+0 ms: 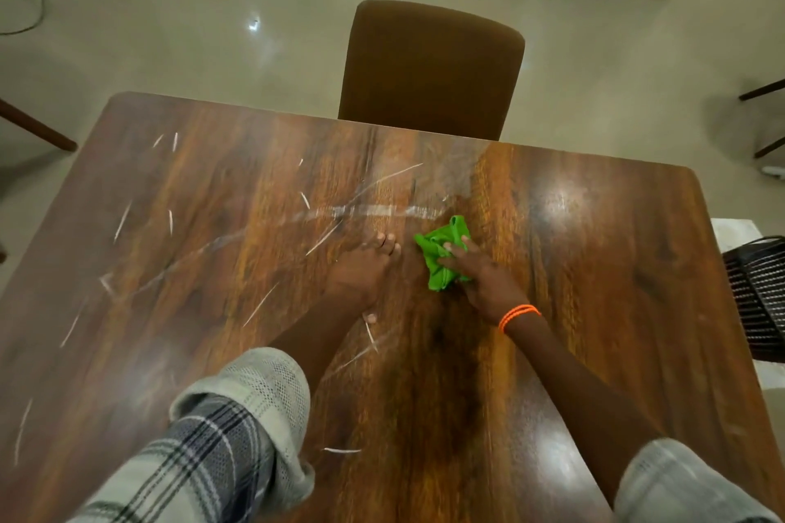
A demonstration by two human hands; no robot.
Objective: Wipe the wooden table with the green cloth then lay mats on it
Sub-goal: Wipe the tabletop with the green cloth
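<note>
Wiping step in hand: my right hand presses bunched green cloth on worktop mid-frame, left hand flat, empty beside; next, I'd sweep left over white streaks

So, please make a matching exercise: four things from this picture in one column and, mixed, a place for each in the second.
1. crumpled green cloth
2. brown upholstered chair
3. orange thread band
4. left hand

a. on the right wrist
b. resting on the bare wooden table
c. beyond the table's far edge
d. under the right hand

Pairs: 1-d, 2-c, 3-a, 4-b
</note>
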